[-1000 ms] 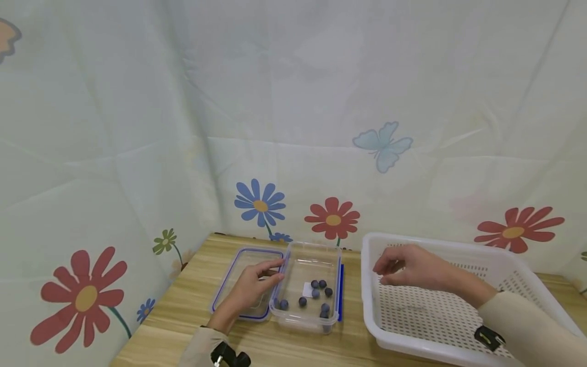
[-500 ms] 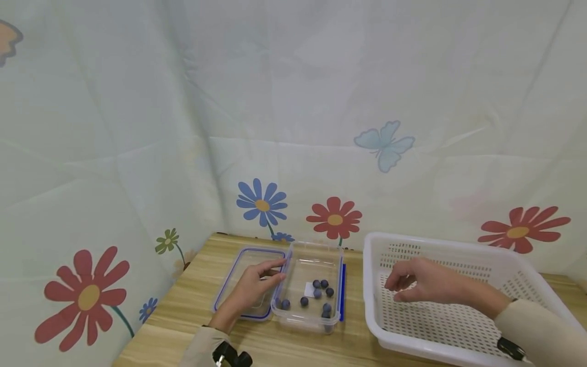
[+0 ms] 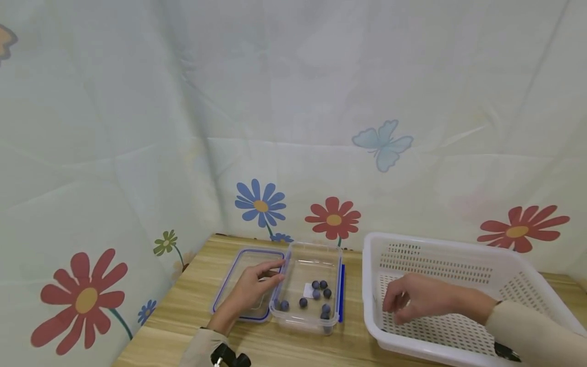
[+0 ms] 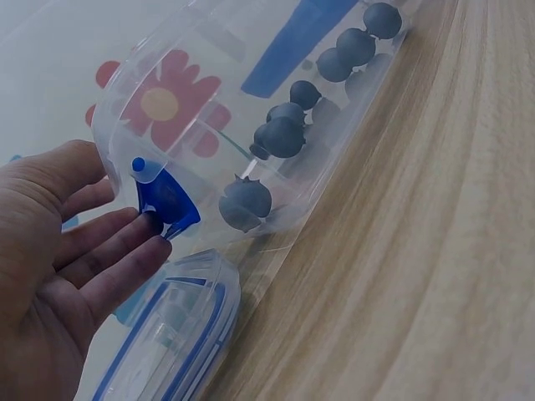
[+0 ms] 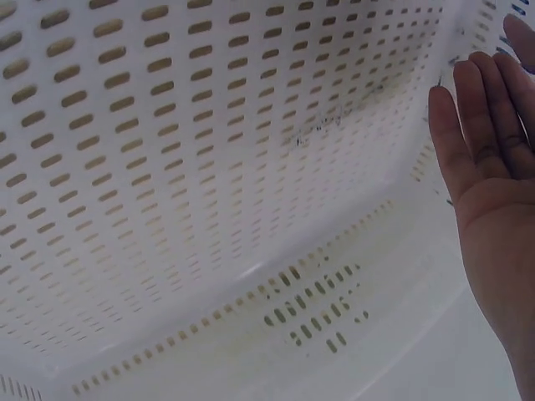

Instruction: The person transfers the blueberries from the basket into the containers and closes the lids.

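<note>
A clear plastic food container (image 3: 316,260) with several blueberries (image 3: 303,303) scattered in it stands on the table. My left hand (image 3: 252,285) touches its left side with lightly bent, relaxed fingers. In the left wrist view the fingers (image 4: 117,251) lie against a blue latch (image 4: 169,200) on the container wall. My right hand (image 3: 424,298) hovers inside the white perforated basket (image 3: 371,321), bent at the wrist. The right wrist view shows its fingers (image 5: 481,125) mostly straight, with no object visible in them; part of the thumb is cut off.
A clear lid (image 3: 234,270) with a blue seal lies left of the container, partly under the left hand. A blue latch flap (image 3: 342,293) hangs at the container's right side. Wood-grain table (image 3: 169,326) lies in front, and a flower-printed curtain (image 3: 293,102) rises behind.
My right hand has moved right and lower, from near the basket's left rim further into the basket. My left hand and the container stay in place.
</note>
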Demonstrator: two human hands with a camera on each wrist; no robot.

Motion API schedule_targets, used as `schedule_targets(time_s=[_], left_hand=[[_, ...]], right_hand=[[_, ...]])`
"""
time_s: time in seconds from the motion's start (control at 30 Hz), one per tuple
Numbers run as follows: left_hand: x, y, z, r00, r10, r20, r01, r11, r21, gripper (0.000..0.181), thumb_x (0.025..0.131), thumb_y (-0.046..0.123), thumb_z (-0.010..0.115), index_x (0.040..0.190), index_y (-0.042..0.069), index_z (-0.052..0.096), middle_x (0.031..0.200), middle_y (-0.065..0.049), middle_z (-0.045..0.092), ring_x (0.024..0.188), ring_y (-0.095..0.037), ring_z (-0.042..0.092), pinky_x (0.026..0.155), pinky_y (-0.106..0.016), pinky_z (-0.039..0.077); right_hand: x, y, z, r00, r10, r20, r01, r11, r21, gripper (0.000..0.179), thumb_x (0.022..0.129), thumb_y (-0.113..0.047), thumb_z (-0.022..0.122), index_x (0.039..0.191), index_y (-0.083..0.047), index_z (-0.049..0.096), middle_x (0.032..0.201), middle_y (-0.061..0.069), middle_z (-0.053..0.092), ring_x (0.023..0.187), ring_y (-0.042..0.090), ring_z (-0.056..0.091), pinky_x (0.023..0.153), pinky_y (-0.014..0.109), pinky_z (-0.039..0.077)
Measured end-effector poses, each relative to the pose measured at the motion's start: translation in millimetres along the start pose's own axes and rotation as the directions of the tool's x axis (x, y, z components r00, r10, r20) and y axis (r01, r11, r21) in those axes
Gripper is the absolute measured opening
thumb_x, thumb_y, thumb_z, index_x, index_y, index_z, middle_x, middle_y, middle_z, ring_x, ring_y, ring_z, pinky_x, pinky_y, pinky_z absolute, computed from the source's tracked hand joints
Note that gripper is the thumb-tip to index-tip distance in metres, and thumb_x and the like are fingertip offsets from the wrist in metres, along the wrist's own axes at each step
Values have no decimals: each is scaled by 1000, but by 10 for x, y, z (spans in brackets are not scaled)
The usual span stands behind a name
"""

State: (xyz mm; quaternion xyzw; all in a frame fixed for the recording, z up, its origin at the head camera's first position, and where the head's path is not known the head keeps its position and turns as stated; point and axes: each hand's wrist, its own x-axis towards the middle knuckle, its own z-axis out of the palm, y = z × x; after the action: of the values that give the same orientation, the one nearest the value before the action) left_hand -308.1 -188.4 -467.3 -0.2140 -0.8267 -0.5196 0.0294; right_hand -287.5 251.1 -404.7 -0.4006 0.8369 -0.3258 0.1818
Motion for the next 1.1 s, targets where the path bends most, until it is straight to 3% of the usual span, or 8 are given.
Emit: schedule_targets(time_s=[0.4, 0.63, 1.1], left_hand=[[5, -1, 0, 1000, 18, -2, -18, 1000, -7, 44, 104, 17, 71, 144, -1, 64, 143, -21, 64, 115, -33, 70, 87, -25, 55], [4, -15, -2, 1000, 14, 3, -14, 1000, -19, 45, 105, 17, 71, 144, -2, 63, 144, -20, 63, 116, -34, 70, 88, -25, 55], [17, -24, 2, 1000, 16, -2, -16, 1000, -8, 44, 104, 17, 72, 143, -1, 65, 142, -20, 65, 115, -33, 70, 88, -26, 56]], right_hand=[[120, -4, 125, 991, -44, 124, 47, 999, -19, 16, 87, -11, 85, 101, -18, 80, 94, -15, 73, 86, 2, 66, 76, 26, 58], [169, 39, 181, 988, -82, 133, 86, 996, -30, 14, 87, -6, 84, 98, -13, 81, 89, -13, 73, 82, -1, 65, 72, 25, 58], [197, 14, 196, 988, -52, 144, 55, 998, -21, 13, 86, -6, 85, 96, -14, 81, 85, -15, 71, 76, -3, 62, 68, 24, 57]])
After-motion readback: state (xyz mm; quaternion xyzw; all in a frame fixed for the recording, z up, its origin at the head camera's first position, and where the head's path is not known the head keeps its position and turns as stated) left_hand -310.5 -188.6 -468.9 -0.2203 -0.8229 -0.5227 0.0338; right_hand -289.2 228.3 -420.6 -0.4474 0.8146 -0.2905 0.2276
